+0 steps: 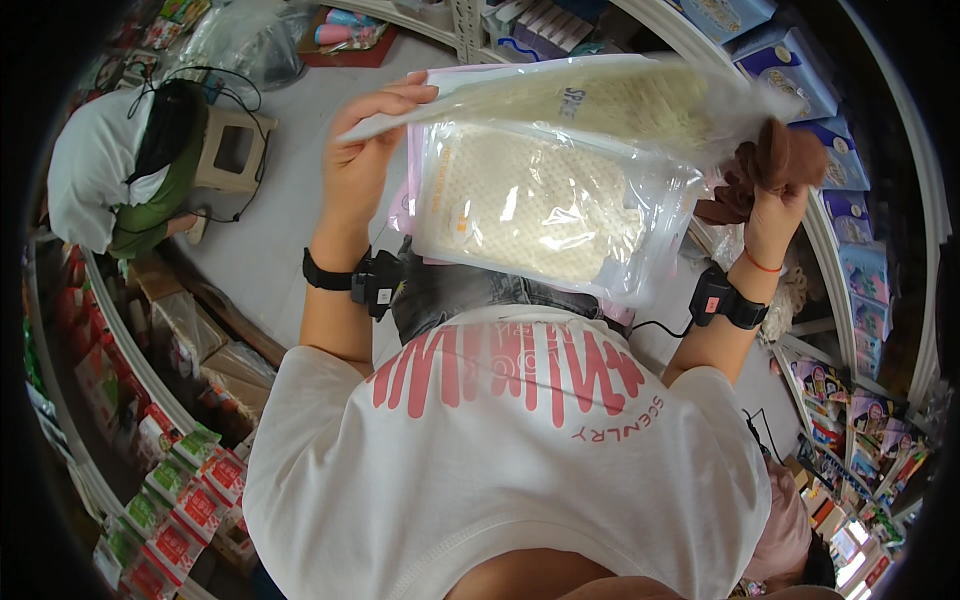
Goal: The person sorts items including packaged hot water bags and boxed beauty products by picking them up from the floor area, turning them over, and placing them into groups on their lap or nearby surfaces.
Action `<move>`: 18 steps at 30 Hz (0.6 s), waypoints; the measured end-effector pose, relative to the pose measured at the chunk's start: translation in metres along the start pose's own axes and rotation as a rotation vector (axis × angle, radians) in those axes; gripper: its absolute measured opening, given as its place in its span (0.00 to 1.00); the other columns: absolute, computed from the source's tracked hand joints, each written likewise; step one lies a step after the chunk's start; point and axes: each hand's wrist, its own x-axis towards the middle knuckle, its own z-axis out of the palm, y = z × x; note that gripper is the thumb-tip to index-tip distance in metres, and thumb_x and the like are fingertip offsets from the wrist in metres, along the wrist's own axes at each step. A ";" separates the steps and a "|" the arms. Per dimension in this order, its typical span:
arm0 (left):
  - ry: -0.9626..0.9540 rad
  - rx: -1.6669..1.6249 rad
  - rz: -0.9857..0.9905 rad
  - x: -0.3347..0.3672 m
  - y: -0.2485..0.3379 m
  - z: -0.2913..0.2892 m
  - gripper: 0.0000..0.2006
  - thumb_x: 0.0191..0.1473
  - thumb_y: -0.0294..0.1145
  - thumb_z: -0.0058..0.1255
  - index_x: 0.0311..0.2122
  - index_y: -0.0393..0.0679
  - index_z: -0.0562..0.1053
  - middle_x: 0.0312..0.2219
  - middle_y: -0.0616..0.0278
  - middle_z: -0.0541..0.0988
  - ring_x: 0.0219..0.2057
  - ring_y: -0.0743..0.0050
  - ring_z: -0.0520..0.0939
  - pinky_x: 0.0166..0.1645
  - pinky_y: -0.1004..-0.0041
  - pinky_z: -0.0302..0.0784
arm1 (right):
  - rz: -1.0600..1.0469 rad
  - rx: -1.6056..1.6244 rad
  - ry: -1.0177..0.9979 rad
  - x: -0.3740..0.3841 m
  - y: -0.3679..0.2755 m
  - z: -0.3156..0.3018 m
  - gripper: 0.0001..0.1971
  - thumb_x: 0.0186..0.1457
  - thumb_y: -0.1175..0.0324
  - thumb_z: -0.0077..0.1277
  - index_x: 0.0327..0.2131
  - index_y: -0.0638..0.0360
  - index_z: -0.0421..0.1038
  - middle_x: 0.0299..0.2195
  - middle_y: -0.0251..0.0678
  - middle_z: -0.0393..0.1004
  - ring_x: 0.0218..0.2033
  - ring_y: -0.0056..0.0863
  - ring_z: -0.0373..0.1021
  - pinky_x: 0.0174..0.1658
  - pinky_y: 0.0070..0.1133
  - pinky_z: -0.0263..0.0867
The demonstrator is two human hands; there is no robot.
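Note:
My left hand pinches the left end of a clear plastic package with a greenish-yellow textured fabric in it. That package is tilted up and blurred at its right end. Beneath it lies another clear package with a folded cream textured fabric, in front of my waist, with pinkish packaging under it. A crumpled dark brown cloth is bunched in my right hand, beside the packages' right end. Whether the right fingers also grip the upper package's corner is hidden by the cloth.
Blue packs line the curved shelf on the right. Red and green pouches fill a shelf at lower left. A person in a white top is at far left, next to a beige stool. Another person in pink is at lower right.

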 end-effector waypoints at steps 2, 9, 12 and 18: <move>-0.179 0.188 0.007 -0.002 0.005 -0.012 0.09 0.52 0.25 0.53 0.40 0.45 0.75 0.46 0.57 0.76 0.59 0.55 0.64 0.62 0.60 0.55 | -0.140 -0.079 0.050 0.002 -0.004 -0.001 0.19 0.55 0.72 0.52 0.50 0.67 0.63 0.40 0.38 0.73 0.39 0.25 0.71 0.43 0.20 0.68; -0.604 0.535 -0.373 -0.041 -0.013 -0.031 0.19 0.41 0.15 0.46 0.34 0.55 0.79 0.61 0.60 0.63 0.66 0.48 0.49 0.66 0.59 0.46 | 0.386 0.144 0.215 -0.012 -0.006 -0.009 0.21 0.57 0.76 0.46 0.55 0.64 0.61 0.49 0.39 0.69 0.46 0.25 0.68 0.48 0.20 0.66; -0.630 0.615 -0.413 -0.051 -0.019 -0.031 0.22 0.38 0.12 0.49 0.33 0.57 0.80 0.62 0.65 0.62 0.65 0.49 0.51 0.66 0.60 0.47 | 0.455 0.062 0.069 -0.023 -0.009 0.010 0.23 0.57 0.75 0.47 0.56 0.63 0.60 0.49 0.38 0.68 0.46 0.25 0.68 0.46 0.20 0.68; -0.616 0.664 -0.350 -0.061 -0.034 -0.031 0.22 0.36 0.11 0.50 0.31 0.58 0.82 0.61 0.68 0.64 0.65 0.51 0.53 0.66 0.61 0.48 | -0.042 -0.429 -0.458 -0.033 -0.043 0.082 0.30 0.51 0.70 0.54 0.57 0.65 0.59 0.53 0.45 0.65 0.55 0.36 0.61 0.59 0.27 0.55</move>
